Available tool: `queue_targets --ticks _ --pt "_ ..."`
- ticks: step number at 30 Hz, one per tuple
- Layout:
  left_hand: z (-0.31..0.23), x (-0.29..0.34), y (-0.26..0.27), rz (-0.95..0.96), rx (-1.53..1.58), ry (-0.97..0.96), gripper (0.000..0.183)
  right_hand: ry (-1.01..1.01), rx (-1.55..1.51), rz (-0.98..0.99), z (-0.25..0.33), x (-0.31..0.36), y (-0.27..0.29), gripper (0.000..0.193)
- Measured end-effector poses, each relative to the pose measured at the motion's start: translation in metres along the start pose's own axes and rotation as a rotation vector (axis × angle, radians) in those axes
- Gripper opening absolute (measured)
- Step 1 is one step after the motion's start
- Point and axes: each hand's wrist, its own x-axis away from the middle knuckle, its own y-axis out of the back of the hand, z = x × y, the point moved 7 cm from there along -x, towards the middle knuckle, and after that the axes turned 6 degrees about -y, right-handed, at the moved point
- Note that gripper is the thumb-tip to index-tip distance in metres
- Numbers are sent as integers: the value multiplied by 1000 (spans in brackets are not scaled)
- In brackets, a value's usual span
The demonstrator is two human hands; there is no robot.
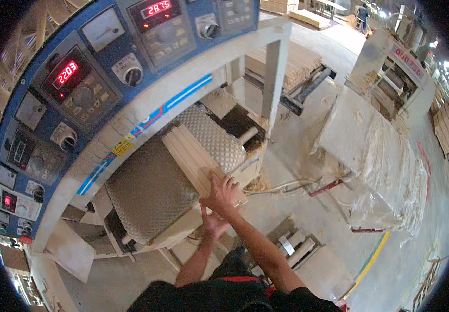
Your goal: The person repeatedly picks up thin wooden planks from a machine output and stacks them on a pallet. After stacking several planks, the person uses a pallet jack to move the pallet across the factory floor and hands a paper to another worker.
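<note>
A bundle of light wooden planks lies side by side on the dimpled conveyor belt of a machine, the far end beneath the blue control panel. Across the near part of the bundle, my right hand holds the planks from above, its fingers bent and a little apart. Lower down, my left hand grips the planks' near end from the side and below; some of its fingers are hidden under the wood.
A plastic-wrapped stack stands to the right, with another machine behind it. More planks are piled beyond the machine's post. A hose runs along the floor. At the lower right sits a low roller frame.
</note>
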Motion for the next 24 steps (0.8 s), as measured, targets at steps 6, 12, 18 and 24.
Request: queue_targets --ticks 6,12,18,24 --pt "-4 -10 -58 -53 365 -109 90 78 -2 -201 38 -57 -28 110" --pt "-30 -22 -68 -79 488 -137 89 86 -7 -186 60 -65 -24 107" --pt "-8 -12 -60 -71 296 -95 88 60 -171 -230 19 -29 0 97" --pt "66 24 35 -663 -81 275 60 -152 -599 -312 -183 50 -58 65"
